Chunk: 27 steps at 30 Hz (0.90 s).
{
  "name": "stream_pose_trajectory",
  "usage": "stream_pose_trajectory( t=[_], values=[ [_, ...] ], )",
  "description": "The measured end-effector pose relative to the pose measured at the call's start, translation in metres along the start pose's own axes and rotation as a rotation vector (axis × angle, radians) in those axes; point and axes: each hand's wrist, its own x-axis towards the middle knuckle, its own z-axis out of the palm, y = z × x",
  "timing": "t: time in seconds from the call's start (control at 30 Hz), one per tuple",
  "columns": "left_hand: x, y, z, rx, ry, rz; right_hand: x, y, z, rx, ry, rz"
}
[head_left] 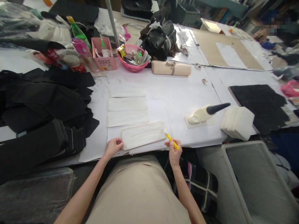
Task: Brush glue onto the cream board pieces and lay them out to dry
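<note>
A stack of white rectangular panels (pixel 143 135) lies slightly tilted at the table's front edge. My left hand (pixel 114 147) pinches the lower left corner of it. In my right hand (pixel 174 151) is a brush with a yellow handle (pixel 171 141), its pale bristles touching the stack's right end. Beyond the stack, several thin white panels (pixel 127 118) lie in a column on the white paper. Right of my right hand, a cream bottle with a black tip (pixel 201 114) rests on its side on a small pad.
Black pieces (pixel 42 99) are heaped at left. White blocks (pixel 237 123) and a black stack (pixel 259 105) stand at right, above a grey bin (pixel 261 180). A pink bowl (pixel 133 67), pink box (pixel 104 60) and beige roll (pixel 171 68) lie behind.
</note>
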Motion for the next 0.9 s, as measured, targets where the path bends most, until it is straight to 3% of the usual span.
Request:
stream_pose_trajectory(
  t=[0.1, 0.17, 0.23, 0.37, 0.43, 0.5, 0.67, 0.73, 0.8, 0.9],
  values=[
    [0.0, -0.001, -0.001, -0.008, -0.011, 0.001, -0.021, -0.003, 0.04, 0.071, -0.362, 0.033],
    [0.0, 0.0, -0.001, -0.01, -0.021, 0.0, -0.02, 0.002, 0.054, 0.075, -0.487, 0.051],
    [-0.001, 0.002, -0.001, -0.002, -0.018, 0.003, -0.005, 0.01, 0.046, 0.05, -0.387, 0.054],
    [-0.002, 0.006, -0.001, 0.022, 0.016, 0.008, 0.037, 0.017, 0.001, -0.015, 0.069, 0.021],
    [-0.002, 0.006, 0.0, 0.016, 0.017, 0.004, 0.041, 0.011, -0.008, -0.022, 0.123, -0.017],
    [-0.001, 0.005, 0.0, -0.002, 0.012, 0.0, 0.03, 0.003, 0.003, 0.022, 0.007, -0.03],
    [0.0, 0.002, 0.0, -0.041, -0.011, -0.012, -0.016, 0.0, 0.07, 0.17, -0.575, 0.097],
    [-0.001, 0.003, 0.0, -0.042, -0.016, -0.011, -0.018, 0.007, 0.08, 0.178, -0.638, 0.146],
    [-0.002, 0.004, 0.0, -0.029, -0.007, -0.006, -0.006, 0.015, 0.07, 0.166, -0.511, 0.167],
    [-0.002, 0.006, 0.001, -0.007, 0.013, -0.002, 0.024, 0.022, 0.032, 0.102, -0.157, 0.137]
  ],
)
